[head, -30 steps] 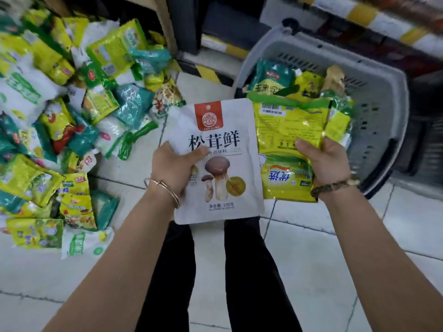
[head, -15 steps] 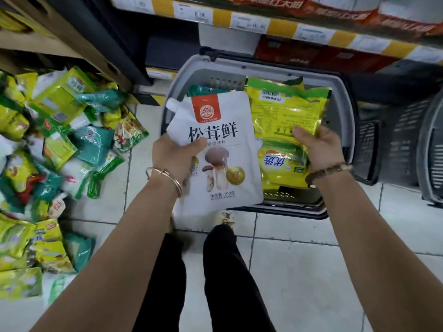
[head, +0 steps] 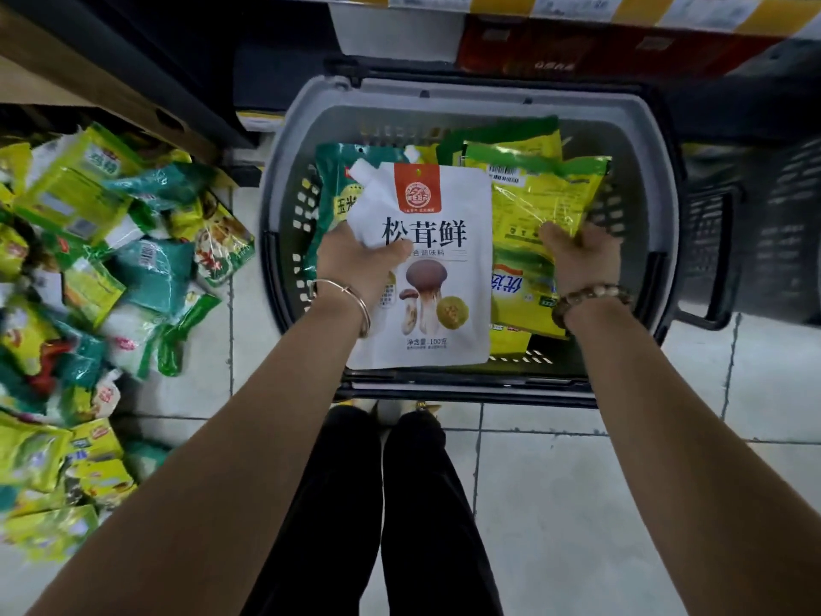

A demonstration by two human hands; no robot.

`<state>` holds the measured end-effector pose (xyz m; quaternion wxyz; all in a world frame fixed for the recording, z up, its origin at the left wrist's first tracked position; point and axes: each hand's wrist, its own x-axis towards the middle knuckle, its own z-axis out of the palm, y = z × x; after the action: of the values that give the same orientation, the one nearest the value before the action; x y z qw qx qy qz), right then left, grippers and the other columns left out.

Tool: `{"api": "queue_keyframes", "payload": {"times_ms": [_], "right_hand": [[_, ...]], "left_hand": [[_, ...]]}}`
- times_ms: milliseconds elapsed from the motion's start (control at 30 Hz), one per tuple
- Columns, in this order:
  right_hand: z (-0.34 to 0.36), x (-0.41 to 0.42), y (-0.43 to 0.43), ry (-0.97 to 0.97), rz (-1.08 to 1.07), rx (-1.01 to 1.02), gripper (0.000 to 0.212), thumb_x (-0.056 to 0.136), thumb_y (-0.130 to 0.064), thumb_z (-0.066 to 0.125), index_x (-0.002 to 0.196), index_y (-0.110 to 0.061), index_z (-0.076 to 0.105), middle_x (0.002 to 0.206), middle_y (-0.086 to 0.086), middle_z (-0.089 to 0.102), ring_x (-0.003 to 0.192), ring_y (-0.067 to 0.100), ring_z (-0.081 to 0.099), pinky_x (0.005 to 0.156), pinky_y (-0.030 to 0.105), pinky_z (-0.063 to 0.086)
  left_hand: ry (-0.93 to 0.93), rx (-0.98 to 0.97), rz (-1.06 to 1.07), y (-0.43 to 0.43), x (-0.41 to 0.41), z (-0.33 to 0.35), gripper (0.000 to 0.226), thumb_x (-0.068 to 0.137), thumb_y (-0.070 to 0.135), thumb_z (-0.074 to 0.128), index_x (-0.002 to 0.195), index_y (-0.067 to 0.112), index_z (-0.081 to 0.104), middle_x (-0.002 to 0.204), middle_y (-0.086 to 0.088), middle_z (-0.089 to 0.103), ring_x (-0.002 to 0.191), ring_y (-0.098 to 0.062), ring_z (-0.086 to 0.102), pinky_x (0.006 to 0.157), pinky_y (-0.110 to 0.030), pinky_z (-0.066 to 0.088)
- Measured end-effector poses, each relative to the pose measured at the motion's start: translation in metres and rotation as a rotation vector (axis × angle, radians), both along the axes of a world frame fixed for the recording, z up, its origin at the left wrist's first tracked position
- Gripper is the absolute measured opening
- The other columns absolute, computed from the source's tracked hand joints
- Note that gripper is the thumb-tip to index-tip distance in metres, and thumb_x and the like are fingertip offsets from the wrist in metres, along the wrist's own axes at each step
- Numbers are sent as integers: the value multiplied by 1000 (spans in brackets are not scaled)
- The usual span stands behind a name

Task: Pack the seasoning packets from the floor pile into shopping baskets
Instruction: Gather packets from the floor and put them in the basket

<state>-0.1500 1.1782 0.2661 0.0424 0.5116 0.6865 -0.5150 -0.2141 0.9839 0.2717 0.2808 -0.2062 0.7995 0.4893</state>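
Being gripped over the basket (head: 488, 88) are a white pouch (head: 424, 269), by the left hand (head: 355, 257), and yellow packets (head: 533, 202), by the right hand (head: 577, 255). Laying them flat before release is being advised.

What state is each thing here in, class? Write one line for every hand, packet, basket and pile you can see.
left hand, gripping the white mushroom pouch
white mushroom pouch, held over the basket, front up
right hand, holding the yellow packet
yellow packet, held over the basket, barcode side up
grey basket, on the floor, partly filled
floor pile, loose heap, not yet packed
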Motion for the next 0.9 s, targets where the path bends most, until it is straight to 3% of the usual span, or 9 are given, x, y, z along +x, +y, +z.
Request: {"api": "queue_keyframes", "payload": {"times_ms": [100, 167, 300, 367, 400, 500, 633, 767, 900], "right_hand": [[-2, 2, -3, -17, 62, 107, 24, 94, -27, 55, 89, -4, 55, 73, 5, 51, 67, 15, 47, 58, 25, 33], [-5, 2, -4, -20, 75, 147, 17, 95, -27, 53, 86, -13, 49, 64, -5, 41, 57, 6, 37, 45, 17, 28], [-5, 1, -12, -15, 102, 271, 31, 95, -25, 53, 69, -32, 36, 68, -2, 46, 60, 8, 43, 51, 10, 32], [-5, -1, -14, 4, 117, 360, 17, 92, -31, 52, 88, -18, 62, 98, 14, 63, 91, 24, 59, 77, 26, 45], [-4, -3, -16, 2, 125, 400, 33, 90, -34, 50, 103, -6, 64, 110, 16, 63, 103, 28, 58, 85, 31, 46], [-1, -5, -18, -8, 200, 500, 36, 95, -27, 52, 115, 3, 58, 106, 20, 65, 97, 30, 60, 70, 28, 37], [0, -18, -25, 46, 301, 466, 17, 95, -20, 54, 89, -4, 54, 63, 1, 45, 68, 22, 44, 48, 24, 26], [-21, -31, -35, 14, 196, 384, 28, 94, -21, 55, 112, 1, 56, 98, 17, 64, 90, 32, 59, 60, 25, 31], [-24, -41, -45, -63, 185, 431, 66, 88, -18, 62, 145, -15, 29, 139, 8, 46, 124, 26, 47, 92, 37, 43]], "left_hand": [[-3, -9, 18, -6, -3, -1, 31, 76, 13, 77, 104, 10, 64, 88, 8, 63, 74, -3, 59, 53, -2, 44], [3, -12, 43, -12, -9, -1, 31, 76, 12, 76, 104, 10, 64, 88, 8, 63, 70, 2, 56, 48, 0, 41], [20, -54, 76, -24, -28, -9, 27, 78, 13, 75, 103, 10, 64, 90, 7, 63, 72, -6, 60, 50, -4, 43], [44, -85, 49, -24, -38, -16, 29, 79, 15, 74, 105, 8, 64, 97, 2, 64, 85, -14, 62, 68, -17, 50], [50, -101, 34, -24, -42, -21, 30, 79, 15, 74, 106, 7, 64, 102, -1, 65, 90, -18, 63, 76, -24, 51], [43, -146, 6, -23, -52, -34, 35, 78, 20, 75, 105, 5, 59, 109, -8, 66, 95, -24, 63, 85, -37, 53], [26, -171, -2, -28, -60, -49, 36, 77, 21, 76, 104, 5, 60, 111, -8, 66, 98, -26, 64, 85, -39, 53], [-4, -128, 77, -36, -60, -64, 34, 78, 15, 75, 107, 4, 61, 111, -8, 67, 97, -22, 64, 81, -32, 52], [43, -166, 89, -37, -57, -73, 55, 75, 14, 75, 124, 7, 50, 112, -4, 63, 93, -17, 59, 80, -29, 51]]}}
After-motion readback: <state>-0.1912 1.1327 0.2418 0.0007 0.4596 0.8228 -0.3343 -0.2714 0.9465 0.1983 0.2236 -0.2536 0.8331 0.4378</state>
